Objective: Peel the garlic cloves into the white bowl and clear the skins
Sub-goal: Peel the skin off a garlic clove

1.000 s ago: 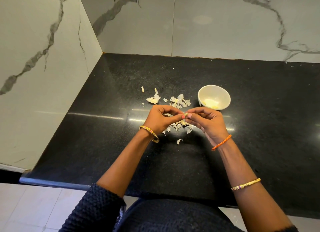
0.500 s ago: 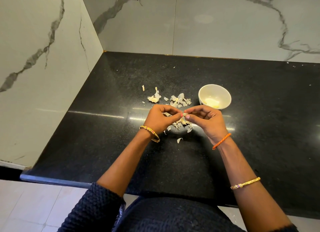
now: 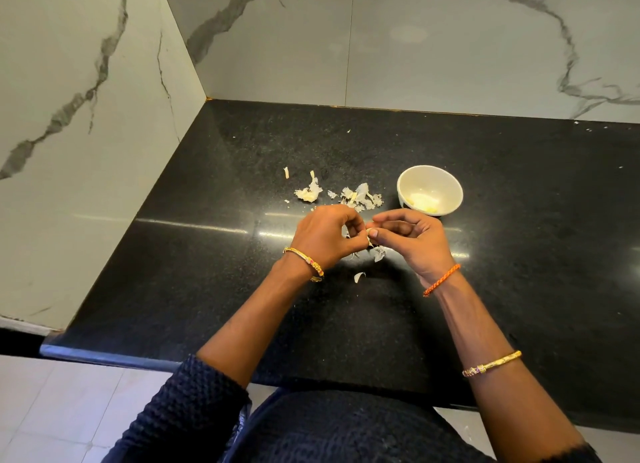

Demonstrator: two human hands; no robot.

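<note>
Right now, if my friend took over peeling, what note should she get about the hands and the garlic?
Left hand and right hand both pinch one garlic clove above the black counter.
White bowl sits just beyond the right hand, with pale peeled garlic inside.
Skins lie scattered beyond and under the hands.
Done: some garlic already in the bowl.
Left: finish this clove, drop it in, clear the skins.
</note>
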